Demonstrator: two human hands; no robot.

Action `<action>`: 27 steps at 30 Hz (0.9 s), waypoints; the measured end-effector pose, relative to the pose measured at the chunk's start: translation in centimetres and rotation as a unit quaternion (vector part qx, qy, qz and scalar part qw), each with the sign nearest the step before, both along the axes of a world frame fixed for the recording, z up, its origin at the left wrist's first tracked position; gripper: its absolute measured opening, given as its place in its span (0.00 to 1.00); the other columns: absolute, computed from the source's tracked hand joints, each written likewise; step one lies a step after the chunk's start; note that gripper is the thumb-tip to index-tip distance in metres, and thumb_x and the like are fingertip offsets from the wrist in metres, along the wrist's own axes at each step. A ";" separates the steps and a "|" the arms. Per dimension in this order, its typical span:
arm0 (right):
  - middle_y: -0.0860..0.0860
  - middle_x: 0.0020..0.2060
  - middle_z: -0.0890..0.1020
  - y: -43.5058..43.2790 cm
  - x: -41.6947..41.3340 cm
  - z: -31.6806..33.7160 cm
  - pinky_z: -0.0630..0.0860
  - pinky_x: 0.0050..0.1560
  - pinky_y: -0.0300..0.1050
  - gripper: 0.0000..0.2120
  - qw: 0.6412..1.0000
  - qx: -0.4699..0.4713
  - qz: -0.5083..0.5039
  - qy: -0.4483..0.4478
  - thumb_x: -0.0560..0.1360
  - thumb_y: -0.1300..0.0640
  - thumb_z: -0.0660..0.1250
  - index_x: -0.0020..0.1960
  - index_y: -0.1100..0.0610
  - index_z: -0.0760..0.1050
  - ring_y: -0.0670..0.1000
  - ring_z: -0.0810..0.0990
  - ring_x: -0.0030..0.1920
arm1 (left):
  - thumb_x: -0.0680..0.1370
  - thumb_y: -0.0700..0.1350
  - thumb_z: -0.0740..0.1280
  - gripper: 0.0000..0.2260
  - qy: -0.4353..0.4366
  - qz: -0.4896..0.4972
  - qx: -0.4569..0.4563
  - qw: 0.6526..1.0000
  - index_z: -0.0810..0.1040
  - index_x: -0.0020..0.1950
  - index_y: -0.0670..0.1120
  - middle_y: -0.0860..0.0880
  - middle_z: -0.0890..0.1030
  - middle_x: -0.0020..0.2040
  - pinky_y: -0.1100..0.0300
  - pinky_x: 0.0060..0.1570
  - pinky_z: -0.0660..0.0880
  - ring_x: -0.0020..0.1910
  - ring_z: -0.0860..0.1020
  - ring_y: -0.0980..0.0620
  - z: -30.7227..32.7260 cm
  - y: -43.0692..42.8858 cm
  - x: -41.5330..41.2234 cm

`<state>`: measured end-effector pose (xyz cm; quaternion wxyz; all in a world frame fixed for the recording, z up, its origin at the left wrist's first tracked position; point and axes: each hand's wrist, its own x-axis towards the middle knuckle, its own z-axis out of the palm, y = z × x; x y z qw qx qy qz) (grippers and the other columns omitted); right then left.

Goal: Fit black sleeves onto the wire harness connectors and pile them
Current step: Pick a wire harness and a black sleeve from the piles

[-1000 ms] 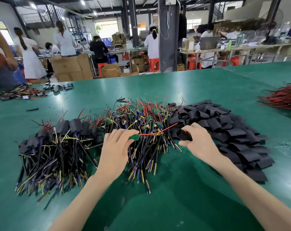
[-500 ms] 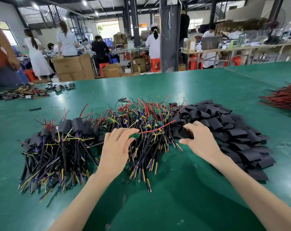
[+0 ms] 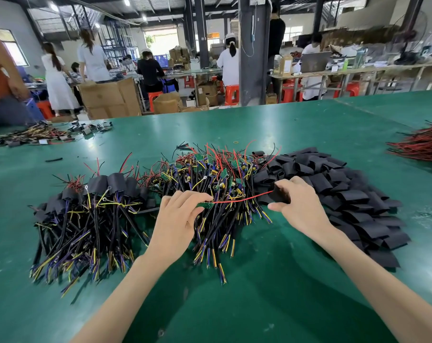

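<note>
Hands apart: left hand [image 3: 177, 219] pinches a harness's green board [image 3: 206, 205], right hand [image 3: 301, 206] pinches a black sleeve [image 3: 280, 194]. The red wire [image 3: 242, 199] runs between them above the bare harness pile [image 3: 215, 179], middle of the bench [image 3: 259, 293]. Sleeved pile [image 3: 91, 219] sits toward the left edge, loose sleeves [image 3: 358, 194] toward the right.

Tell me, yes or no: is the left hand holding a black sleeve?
No, the left hand pinches a small green board with a red wire, while the right hand holds the black sleeve.
</note>
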<state>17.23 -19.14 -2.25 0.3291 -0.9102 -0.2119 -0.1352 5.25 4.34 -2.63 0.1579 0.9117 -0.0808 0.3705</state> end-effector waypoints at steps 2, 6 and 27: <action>0.51 0.46 0.71 0.0 0.0 0.0 0.61 0.47 0.41 0.22 1.000 -0.006 0.023 -0.018 0.67 0.60 0.75 0.60 0.57 0.76 0.53 0.69 0.50 | 0.74 0.31 0.68 0.13 0.001 0.005 -0.001 1.000 0.80 0.55 0.45 0.51 0.80 0.47 0.59 0.46 0.61 0.41 0.67 0.55 0.0 0.0 0.0; 0.54 0.49 0.73 0.0 -0.2 -0.1 0.65 0.54 0.49 0.21 0.992 -0.071 0.059 -0.091 0.67 0.64 0.74 0.59 0.58 0.76 0.55 0.67 0.52 | 0.75 0.32 0.67 0.13 0.010 0.019 -0.007 1.000 0.79 0.56 0.45 0.51 0.79 0.47 0.57 0.47 0.62 0.43 0.68 0.54 0.0 0.1 -0.1; 0.51 0.47 0.72 0.4 -0.3 0.4 0.64 0.54 0.40 0.24 0.995 0.066 0.069 -0.035 0.64 0.66 0.76 0.58 0.56 0.78 0.53 0.71 0.53 | 0.70 0.28 0.70 0.20 -0.022 0.059 0.034 0.997 0.79 0.55 0.49 0.52 0.79 0.47 0.55 0.45 0.63 0.45 0.69 0.52 -0.3 0.6 0.3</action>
